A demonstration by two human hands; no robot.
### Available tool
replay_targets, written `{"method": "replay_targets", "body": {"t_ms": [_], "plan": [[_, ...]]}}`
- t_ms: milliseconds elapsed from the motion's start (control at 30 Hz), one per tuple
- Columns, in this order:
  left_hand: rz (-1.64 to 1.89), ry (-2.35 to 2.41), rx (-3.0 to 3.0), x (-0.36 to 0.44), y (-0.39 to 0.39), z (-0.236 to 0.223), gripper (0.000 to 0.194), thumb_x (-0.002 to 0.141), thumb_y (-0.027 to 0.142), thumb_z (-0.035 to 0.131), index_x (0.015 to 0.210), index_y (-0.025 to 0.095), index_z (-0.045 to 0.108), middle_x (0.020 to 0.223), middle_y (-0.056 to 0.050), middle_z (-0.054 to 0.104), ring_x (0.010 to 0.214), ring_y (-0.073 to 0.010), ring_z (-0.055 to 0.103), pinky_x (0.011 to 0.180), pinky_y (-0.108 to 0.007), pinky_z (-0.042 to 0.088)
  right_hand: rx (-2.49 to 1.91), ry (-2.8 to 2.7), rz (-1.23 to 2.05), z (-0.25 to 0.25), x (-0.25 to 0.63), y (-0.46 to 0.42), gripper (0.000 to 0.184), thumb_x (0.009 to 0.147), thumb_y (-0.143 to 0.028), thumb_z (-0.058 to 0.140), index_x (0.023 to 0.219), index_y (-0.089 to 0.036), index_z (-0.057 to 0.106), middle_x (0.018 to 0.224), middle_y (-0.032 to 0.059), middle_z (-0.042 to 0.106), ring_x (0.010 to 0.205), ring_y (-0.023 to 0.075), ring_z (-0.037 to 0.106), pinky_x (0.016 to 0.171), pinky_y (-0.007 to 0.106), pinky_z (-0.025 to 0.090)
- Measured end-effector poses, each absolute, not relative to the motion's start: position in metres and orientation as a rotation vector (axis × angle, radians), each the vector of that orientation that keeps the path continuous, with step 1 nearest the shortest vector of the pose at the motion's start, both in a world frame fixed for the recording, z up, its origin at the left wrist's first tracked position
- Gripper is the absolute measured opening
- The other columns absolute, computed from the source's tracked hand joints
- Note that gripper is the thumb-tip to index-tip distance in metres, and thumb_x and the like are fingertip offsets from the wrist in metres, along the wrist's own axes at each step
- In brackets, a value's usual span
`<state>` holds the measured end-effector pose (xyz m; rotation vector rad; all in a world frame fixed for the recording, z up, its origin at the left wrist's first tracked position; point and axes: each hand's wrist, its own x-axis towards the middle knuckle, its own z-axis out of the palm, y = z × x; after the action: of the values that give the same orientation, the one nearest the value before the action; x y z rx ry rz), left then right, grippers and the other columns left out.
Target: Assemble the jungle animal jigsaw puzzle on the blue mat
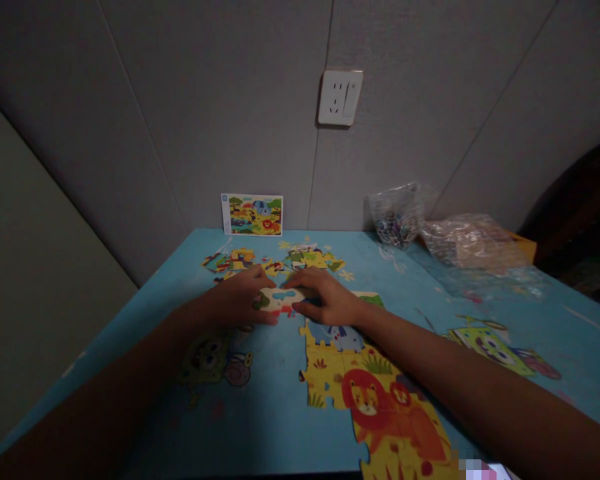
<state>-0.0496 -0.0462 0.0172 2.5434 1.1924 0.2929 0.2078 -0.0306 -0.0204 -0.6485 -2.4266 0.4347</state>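
Head view: joined puzzle section (pixel 367 390) lay on the blue table (pixel 265 420).
Held puzzle part (pixel 283 297): was near the section's far left corner.
Left hand (pixel 243 297): pinched the part's left end.
Right hand (pixel 329 298): pinched its right end.
Loose pieces (pixel 241 258): lay beyond the section.

A blue table (pixel 275 427) bears a joined puzzle section (pixel 330 373), loose pieces (pixel 243 257), a picture card (pixel 253 217) and plastic bags (pixel 473 241)

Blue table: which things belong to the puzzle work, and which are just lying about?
Puzzle work:
held puzzle part
part-built lion section
loose pieces
picture card, probably the guide

Apparently lying about:
filled clear bag
crumpled clear plastic
orange object
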Motion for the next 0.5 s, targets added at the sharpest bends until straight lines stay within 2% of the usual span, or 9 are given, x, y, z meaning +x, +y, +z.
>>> {"method": "replay_targets", "body": {"t_ms": [167, 333, 500], "plan": [[0.244, 1.283, 2.525, -0.05, -0.042, 0.017, 0.044, 0.076, 0.046, 0.076, 0.108, 0.018, 0.07, 0.11, -0.008, 0.059, 0.105, -0.0266, 0.06, 0.093, -0.035, 0.047, -0.67, -2.47, 0.414, -0.02, 0.208, -0.032, 0.034, 0.086, -0.025, 0.067, 0.119, -0.018, 0.067, 0.118, 0.0107, 0.068, 0.112, 0.0273, 0.06, 0.1, 0.049, 0.043], [0.282, 1.307, 2.509, -0.05, -0.04, 0.01, 0.055, 0.078, 0.048, 0.076, 0.125, 0.021, 0.068, 0.119, -0.009, 0.058, 0.11, -0.0265, 0.061, 0.096, -0.036, 0.047, -0.693, -2.5, 0.376, -0.016, 0.208, -0.035, 0.033, 0.084, -0.026, 0.068, 0.117, -0.018, 0.069, 0.117, 0.0106, 0.068, 0.113, 0.0277, 0.059, 0.1, 0.049, 0.042], [0.272, 1.372, 2.508, -0.048, -0.043, 0.012, 0.055, 0.076, 0.048, 0.079, 0.124, 0.023, 0.073, 0.117, -0.01, 0.058, 0.109, -0.027, 0.062, 0.098, -0.037, 0.048, -0.787, -2.585, 0.247, -0.006, 0.211, -0.045, 0.036, 0.083, -0.035, 0.073, 0.115, -0.018, 0.072, 0.119, 0.0127, 0.066, 0.114, 0.031, 0.059, 0.098, 0.051, 0.04]]}}
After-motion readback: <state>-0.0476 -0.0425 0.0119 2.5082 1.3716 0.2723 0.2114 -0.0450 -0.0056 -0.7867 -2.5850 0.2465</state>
